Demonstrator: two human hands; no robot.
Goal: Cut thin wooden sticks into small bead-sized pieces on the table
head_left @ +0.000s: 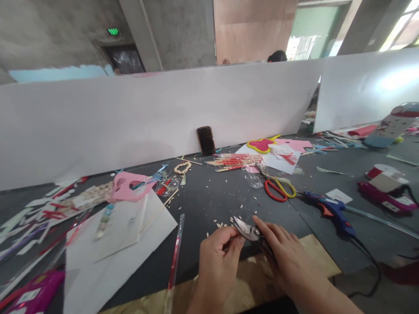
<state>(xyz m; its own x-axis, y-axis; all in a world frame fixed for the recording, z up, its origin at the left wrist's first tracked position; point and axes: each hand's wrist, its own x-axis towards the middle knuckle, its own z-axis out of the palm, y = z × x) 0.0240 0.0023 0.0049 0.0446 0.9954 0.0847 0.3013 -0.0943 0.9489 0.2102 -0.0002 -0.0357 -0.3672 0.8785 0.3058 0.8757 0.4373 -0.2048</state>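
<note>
My right hand [288,257] is wrapped round the handles of a pair of pruning shears [250,232], whose metal blades point up and left. Close against the blades, my left hand [218,257] is closed in a pinch. Whatever sits between its thumb and finger is too small or hidden to name. Several short pale cut pieces [222,225] lie on the dark table [209,198] just beyond the blades. Under my wrists there is a brown sheet [248,283] along the near edge.
To the right are scissors [276,189] with red and yellow handles and a blue glue gun [330,211] with its cord. Wrapped sticks [232,161] and a phone [206,140] stand near the white partition [163,117]. White paper [118,244] and a red wrapped strip [176,257] lie left.
</note>
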